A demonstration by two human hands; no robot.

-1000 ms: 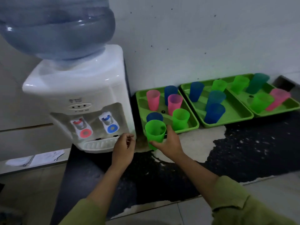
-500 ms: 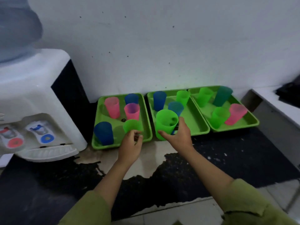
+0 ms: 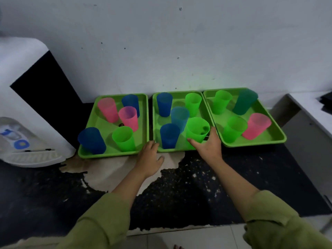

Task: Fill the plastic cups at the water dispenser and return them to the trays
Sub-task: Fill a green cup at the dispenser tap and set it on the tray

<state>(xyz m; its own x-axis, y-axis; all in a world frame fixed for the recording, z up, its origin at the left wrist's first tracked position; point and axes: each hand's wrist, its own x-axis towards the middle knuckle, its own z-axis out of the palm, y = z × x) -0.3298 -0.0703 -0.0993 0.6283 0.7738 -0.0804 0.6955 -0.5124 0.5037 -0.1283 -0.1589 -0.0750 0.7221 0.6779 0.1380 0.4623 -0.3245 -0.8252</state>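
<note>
Looking down, my right hand is curling fingers and thumb round the base of the green cup at the front right corner of the middle tray. My left hand is lying loose, holding nothing, its fingertips at the front rims where the left tray and middle tray meet.
</note>
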